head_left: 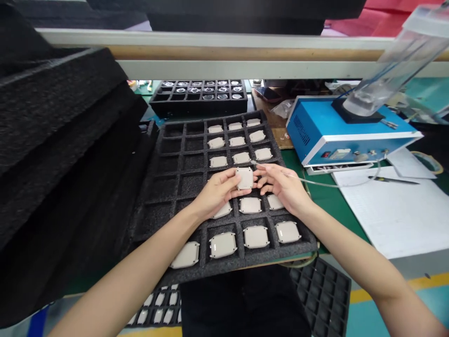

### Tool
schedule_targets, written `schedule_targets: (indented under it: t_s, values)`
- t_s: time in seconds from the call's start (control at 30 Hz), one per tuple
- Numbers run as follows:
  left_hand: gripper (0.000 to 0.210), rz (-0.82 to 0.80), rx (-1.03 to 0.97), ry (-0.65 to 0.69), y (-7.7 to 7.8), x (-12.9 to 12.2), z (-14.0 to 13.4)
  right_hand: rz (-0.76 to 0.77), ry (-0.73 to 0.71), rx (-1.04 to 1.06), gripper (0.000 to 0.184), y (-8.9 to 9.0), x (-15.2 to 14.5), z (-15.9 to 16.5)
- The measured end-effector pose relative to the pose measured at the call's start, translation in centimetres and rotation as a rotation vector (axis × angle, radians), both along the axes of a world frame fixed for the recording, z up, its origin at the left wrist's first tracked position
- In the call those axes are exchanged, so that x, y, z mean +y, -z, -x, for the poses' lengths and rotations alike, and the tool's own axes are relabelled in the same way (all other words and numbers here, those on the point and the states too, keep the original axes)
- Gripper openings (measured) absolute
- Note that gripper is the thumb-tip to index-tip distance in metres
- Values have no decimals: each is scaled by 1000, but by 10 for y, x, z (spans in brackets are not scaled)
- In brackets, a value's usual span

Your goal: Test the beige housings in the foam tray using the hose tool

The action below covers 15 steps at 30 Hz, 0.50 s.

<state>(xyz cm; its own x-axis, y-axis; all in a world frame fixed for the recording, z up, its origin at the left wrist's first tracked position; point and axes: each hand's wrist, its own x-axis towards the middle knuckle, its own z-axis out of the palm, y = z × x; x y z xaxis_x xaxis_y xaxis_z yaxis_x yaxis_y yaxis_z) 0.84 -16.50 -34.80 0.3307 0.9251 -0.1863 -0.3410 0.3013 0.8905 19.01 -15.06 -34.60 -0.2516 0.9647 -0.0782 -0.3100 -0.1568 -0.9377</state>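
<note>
My left hand point(215, 192) grips a small beige square housing point(244, 178) above a black foam grid tray point(164, 187). My right hand point(280, 185) touches the housing's right edge and pinches a thin clear tube point(315, 182) with a fine tip, which leads back toward a blue box machine point(315, 126). Several identical beige housings lie in the tray's right-hand cells point(242, 157); the left-hand cells are bare.
Thick black foam sheets point(52, 131) are stacked at the left. A second black tray with round parts point(199, 96) sits behind. White paper with a pen point(393, 206) lies at the right. More trays point(326, 295) lie below the bench edge.
</note>
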Motion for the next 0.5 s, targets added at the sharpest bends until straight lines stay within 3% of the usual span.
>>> schedule_targets:
  t_s: [0.13,0.27,0.5]
  values:
    - [24,5,7,29,0,-2,-3,-167,60,-201,21,4,-3,2]
    - [22,-19,41,-5,1,-3,-4,-219,-20,-269,15,2,-4,3]
    - [25,-70,114,-23,0,-4,-4,-289,-13,-341,14,6,-5,0]
